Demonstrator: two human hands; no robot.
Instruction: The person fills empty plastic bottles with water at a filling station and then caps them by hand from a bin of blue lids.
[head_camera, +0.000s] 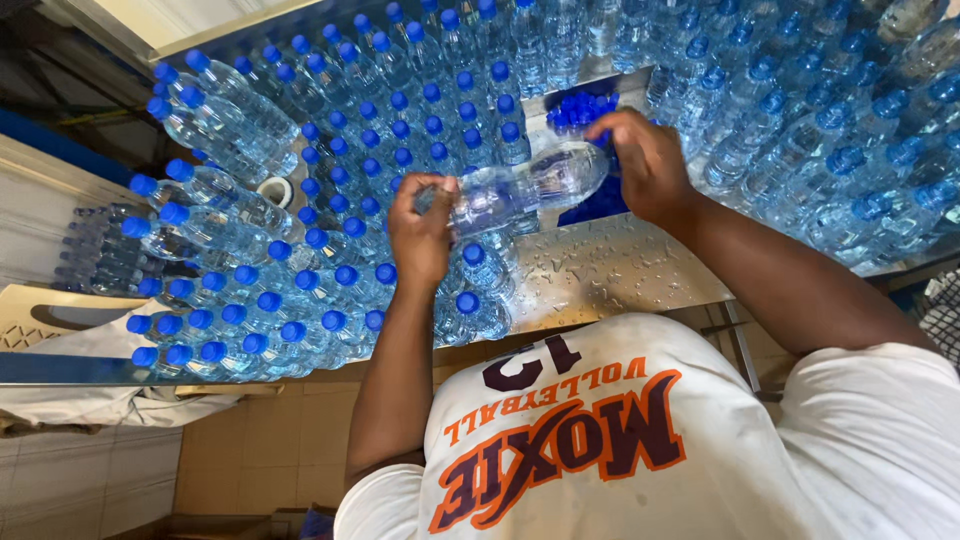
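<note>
A wet metal table (610, 270) stands over a tan tiled floor (260, 450). Left of the table lies a pale slotted crate (50, 315), with what may be crumpled cloth (120, 405) just below it.

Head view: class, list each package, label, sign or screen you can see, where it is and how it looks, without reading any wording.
Held bottle: clear plastic, no label, lying sideways between left hand and right hand.
Capped bottles: clear, blue caps, unlabelled, crowding the wet metal table.
Loose caps: blue heap behind the hands.
Stacked bottles: far left.
No signs or screens.
</note>
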